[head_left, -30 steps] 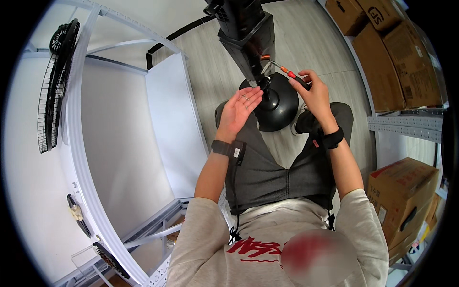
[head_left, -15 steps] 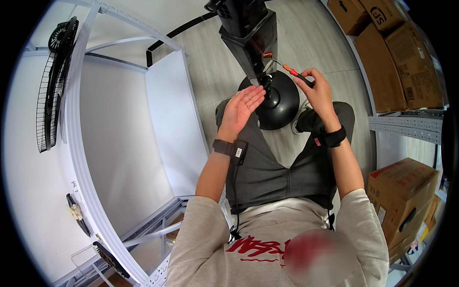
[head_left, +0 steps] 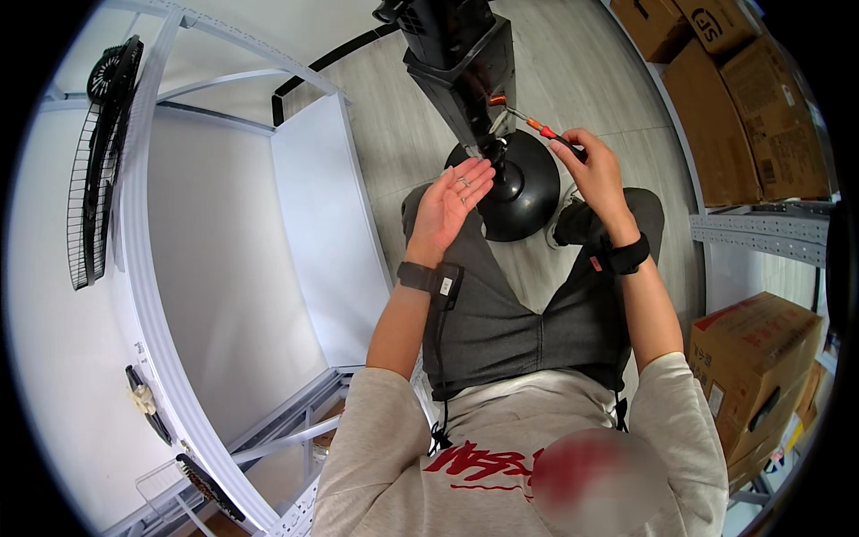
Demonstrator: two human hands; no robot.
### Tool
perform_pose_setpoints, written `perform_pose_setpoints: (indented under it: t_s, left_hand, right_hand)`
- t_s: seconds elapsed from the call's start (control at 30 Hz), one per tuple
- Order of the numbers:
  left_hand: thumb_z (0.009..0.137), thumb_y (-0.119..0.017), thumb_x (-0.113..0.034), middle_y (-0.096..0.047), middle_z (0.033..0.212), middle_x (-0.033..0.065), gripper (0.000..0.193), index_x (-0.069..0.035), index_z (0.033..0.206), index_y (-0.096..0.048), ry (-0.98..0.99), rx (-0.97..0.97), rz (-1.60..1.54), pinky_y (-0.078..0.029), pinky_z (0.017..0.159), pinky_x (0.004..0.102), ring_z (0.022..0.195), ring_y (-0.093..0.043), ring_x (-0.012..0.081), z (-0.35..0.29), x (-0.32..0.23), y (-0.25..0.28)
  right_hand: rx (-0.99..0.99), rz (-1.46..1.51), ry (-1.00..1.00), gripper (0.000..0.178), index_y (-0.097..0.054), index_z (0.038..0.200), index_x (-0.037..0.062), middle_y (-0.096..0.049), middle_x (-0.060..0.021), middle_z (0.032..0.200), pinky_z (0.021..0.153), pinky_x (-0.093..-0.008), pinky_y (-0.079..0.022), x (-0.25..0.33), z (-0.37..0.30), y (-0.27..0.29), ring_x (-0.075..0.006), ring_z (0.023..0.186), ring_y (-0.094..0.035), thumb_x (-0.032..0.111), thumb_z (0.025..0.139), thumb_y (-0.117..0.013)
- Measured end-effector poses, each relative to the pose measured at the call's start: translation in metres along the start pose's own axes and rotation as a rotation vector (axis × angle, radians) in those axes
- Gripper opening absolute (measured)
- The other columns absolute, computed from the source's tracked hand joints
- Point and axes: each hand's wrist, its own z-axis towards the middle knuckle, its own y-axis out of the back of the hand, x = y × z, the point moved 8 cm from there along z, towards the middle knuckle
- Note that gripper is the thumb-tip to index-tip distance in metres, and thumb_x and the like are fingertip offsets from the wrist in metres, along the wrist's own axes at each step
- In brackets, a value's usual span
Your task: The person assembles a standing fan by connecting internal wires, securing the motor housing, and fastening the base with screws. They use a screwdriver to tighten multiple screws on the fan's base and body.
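A black fan stand with an open motor housing [head_left: 461,76] rises in front of me from a round black base [head_left: 523,210]. My right hand [head_left: 595,170] grips the black end of a screwdriver [head_left: 548,132], whose front is red and orange. Its metal shaft points left at an orange-copper part [head_left: 497,100] on the housing; whether the tip touches cannot be made out. Palm up, with fingers stretched out, my left hand [head_left: 452,206] is held just below the housing's lower end. Its fingertips are beside the dark neck above the base, and nothing shows in the palm.
A white metal shelf frame [head_left: 143,259] runs along the left, with a black wire fan guard [head_left: 87,197] beyond it. Cardboard boxes [head_left: 707,125] are stacked at the far right, above a perforated metal shelf rail [head_left: 761,234]. Another carton [head_left: 752,367] is nearer, low right.
The housing has shifted slightly left and up in view. The screwdriver's shaft sits a little farther right. My left hand stays nearly still, palm up.
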Motion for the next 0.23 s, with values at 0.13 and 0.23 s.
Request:
perform_pose_setpoints:
  t_s: [0.13,0.23]
  left_hand:
    - [0.107,-0.040,-0.026,-0.041,0.149,0.0295,0.054,0.014,0.143,-0.034,0.003,-0.002,-0.004,-0.034,0.119,0.0469,0.140,-0.042,0.0384,0.0019,0.0011,0.0020]
    - [0.107,-0.042,-0.027,-0.040,0.150,0.0292,0.055,0.014,0.144,-0.033,0.006,0.011,0.019,-0.033,0.120,0.0469,0.141,-0.041,0.0388,0.0019,0.0017,0.0025]
  right_hand:
    - [0.060,-0.030,-0.053,0.035,-0.070,0.102,0.0006,-0.069,-0.0143,0.091,0.070,-0.0366,-0.050,-0.0028,0.0019,-0.0021,-0.0265,0.078,-0.065,0.035,0.093,-0.070]
    - [0.091,0.025,-0.133,0.039,-0.071,0.104,0.0005,-0.072,-0.0163,0.101,0.074,-0.0352,-0.051,-0.0026,0.0003,-0.0035,-0.0239,0.084,-0.068,0.038,0.092,-0.071]
